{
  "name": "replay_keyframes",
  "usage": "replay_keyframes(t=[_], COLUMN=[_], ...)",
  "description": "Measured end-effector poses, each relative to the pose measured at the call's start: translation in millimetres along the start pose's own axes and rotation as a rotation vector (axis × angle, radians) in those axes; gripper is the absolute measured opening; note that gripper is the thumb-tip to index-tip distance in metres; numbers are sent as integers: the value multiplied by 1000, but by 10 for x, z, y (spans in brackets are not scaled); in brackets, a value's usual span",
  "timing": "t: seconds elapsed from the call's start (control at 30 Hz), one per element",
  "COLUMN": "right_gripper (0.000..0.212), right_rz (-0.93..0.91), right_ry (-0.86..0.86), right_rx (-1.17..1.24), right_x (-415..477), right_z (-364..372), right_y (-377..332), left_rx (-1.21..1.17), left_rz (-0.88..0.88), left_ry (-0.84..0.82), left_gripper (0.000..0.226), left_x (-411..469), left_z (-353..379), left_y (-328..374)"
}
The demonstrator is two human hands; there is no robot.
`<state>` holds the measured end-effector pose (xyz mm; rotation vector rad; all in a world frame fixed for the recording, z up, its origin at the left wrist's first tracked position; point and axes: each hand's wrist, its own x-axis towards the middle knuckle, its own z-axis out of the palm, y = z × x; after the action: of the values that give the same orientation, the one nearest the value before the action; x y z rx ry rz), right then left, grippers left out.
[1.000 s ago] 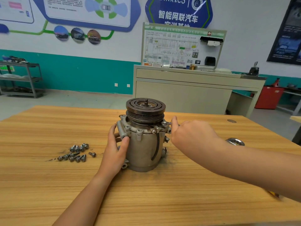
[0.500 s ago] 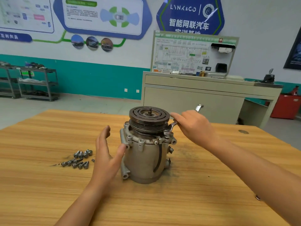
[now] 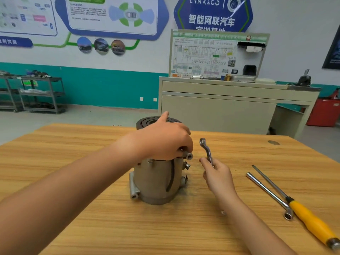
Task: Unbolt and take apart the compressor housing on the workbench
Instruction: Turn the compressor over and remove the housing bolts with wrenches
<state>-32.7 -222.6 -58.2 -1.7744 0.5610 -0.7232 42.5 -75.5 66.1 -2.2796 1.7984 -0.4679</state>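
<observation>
A wooden bench (image 3: 165, 232) fills the lower view. Near its middle the compressor housing (image 3: 156, 181) stands on end: its long axis is vertical, the dark grooved clutch plate faces up and the base sits flat on the bench.

The left hand (image 3: 165, 140) lies over the top, fingers curled down onto the upper flange at the right side. They seem to be working a bolt by touch, though no bolt can be made out under them.

The right hand (image 3: 218, 175), just right of the housing and clear of it, is closed round a wrench (image 3: 207, 150) held nearly upright, ring end up.

This looks like the unbolting step. The next move likely calls for lifting out the loosened bolt, or reseating the ring on a flange bolt.

At far right lie 2 more tools, a socket bar (image 3: 266, 192) and a yellow-handled screwdriver (image 3: 309, 218).
</observation>
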Motion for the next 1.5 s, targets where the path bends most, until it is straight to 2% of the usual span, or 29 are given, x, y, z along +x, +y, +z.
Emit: replay_keyframes(t=[0.13, 0.27, 0.33, 0.4, 0.47, 0.53, 0.6, 0.63, 0.7, 0.77, 0.83, 0.9, 1.03, 1.13, 1.17, 1.2, 1.23, 1.3, 1.37, 1.4, 1.43, 1.5], right_gripper=[14, 23, 23, 24, 29, 31, 29, 29, 32, 33, 30, 25, 22, 12, 9, 9, 9, 12, 12, 15, 21, 25], right_rz=[8, -18, -110, -197, -209, -156, -20, 80, 214, 236, 202, 132, -35, -24, 8, 49, 97, 185, 238, 248, 260, 291], right_ry=[-73, -118, -82, -99, -122, -16, 142, 162, 98, 52, 54, 112, 183, 56, 0, -59, -113, -214, -330, -388, -444, -482], right_rx=[-510, -864, -1016, -1109, -1104, -1091, -1189, -1256, -1395, -1447, -1393, -1200, -443, 127, 300, 447, 554, 682, 737, 739, 733, 683], right_x=[65, 13, -1, 0, 35, 143, 266, 299, 319, 311, 350, 366, 245, 54, -18, -86, -160, -306, -439, -478, -516, -538], right_z=[-156, -148, -142, -161, -305, -567, -924, -1065, -1165, -1149, -1170, -1213, -1091, -897, -824, -747, -665, -485, -310, -237, -173, -103], right_y=[143, 344, 394, 412, 396, 368, 366, 395, 486, 587, 602, 496, -97, -663, -816, -947, -1041, -1186, -1258, -1274, -1281, -1268], left_rx=[45, 46, -98, -359, -592, -830, -1194, -1390, -1682, -1744, -1712, -1653, -1627, -1588, -1488, -1338, -1174, -907, -577, -412, -275, -56], left_rz=[-26, -15, -22, -78, -285, -682, -1092, -1204, -1251, -1227, -1219, -1261, -1257, -1251, -1250, -1204, -1082, -620, -173, -16, 81, 197], left_ry=[-35, 30, 219, 560, 895, 1049, 925, 820, 730, 752, 801, 796, 750, 759, 778, 832, 932, 1114, 1058, 987, 934, 953], left_gripper=[26, 25, 28, 32, 39, 49, 59, 62, 67, 68, 66, 66, 69, 62, 58, 53, 51, 54, 59, 56, 47, 34], left_x=[63, 40, -80, -274, -475, -628, -665, -639, -545, -441, -384, -373, -389, -453, -502, -555, -618, -663, -614, -563, -532, -470], left_z=[-129, -138, -71, 79, 327, 644, 994, 1134, 1304, 1330, 1256, 1218, 1175, 1137, 1113, 1060, 970, 656, 373, 244, 121, -45], left_y=[-51, -36, -46, -42, -1, 81, 184, 232, 292, 344, 367, 383, 415, 376, 379, 409, 486, 640, 710, 703, 678, 594])
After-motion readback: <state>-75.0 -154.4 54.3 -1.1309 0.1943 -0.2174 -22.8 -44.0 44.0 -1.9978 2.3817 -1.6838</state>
